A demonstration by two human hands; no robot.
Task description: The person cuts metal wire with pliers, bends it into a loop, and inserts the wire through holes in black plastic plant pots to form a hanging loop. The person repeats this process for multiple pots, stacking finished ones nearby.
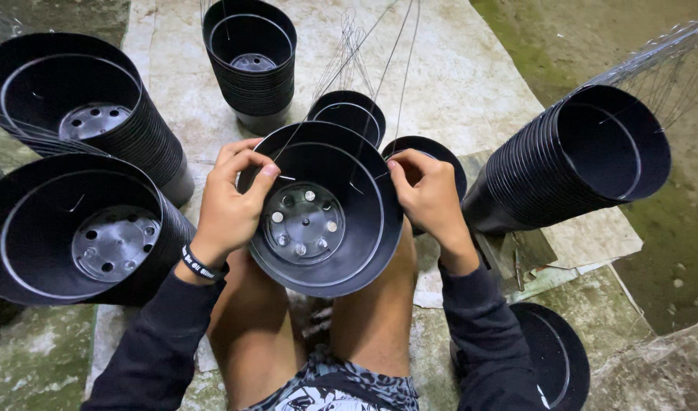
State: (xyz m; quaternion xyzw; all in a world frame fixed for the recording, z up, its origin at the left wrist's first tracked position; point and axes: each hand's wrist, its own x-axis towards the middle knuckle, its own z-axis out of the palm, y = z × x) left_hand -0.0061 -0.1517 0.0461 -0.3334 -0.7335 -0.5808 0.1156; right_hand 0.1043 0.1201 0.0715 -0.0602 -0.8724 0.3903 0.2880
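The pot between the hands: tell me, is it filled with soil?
No, the black pot is empty; its bare base with drainage holes shows.

We hold the round black plastic pot (318, 213) above our knees, left hand (231, 205) on its left rim, right hand (429, 198) on its right rim. Two tilted stacks of black pots (82, 228) lie to the left, one tilted stack (577, 160) to the right, one upright stack (250, 61) behind. Thin wire hangers (349, 53) rise behind the held pot.
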